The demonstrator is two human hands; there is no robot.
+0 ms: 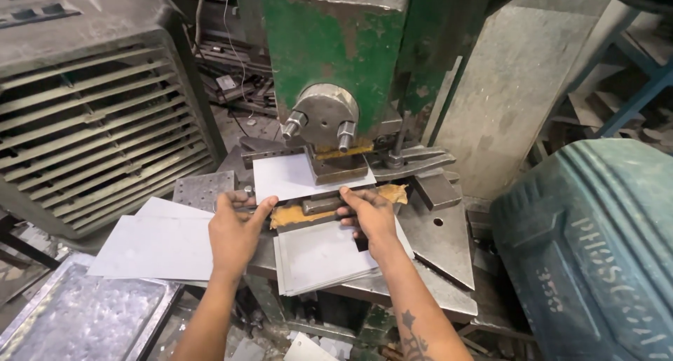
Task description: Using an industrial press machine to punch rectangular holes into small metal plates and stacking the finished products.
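Pressing a thin metal sheet (289,176) flat under the green press (329,45) w/ both hands: left hand (235,231) on its near-left edge, right hand (368,212) on the near-right edge, fingers spread, not gripping. More sheets (322,256) stacked on tabletop (442,245) below.

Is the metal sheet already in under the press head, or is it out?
In. The metal sheet lies flat with its far edge under the press head.

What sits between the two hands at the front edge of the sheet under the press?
Head view: between the left hand and right hand lies a dark metal die block on a torn tan strip.
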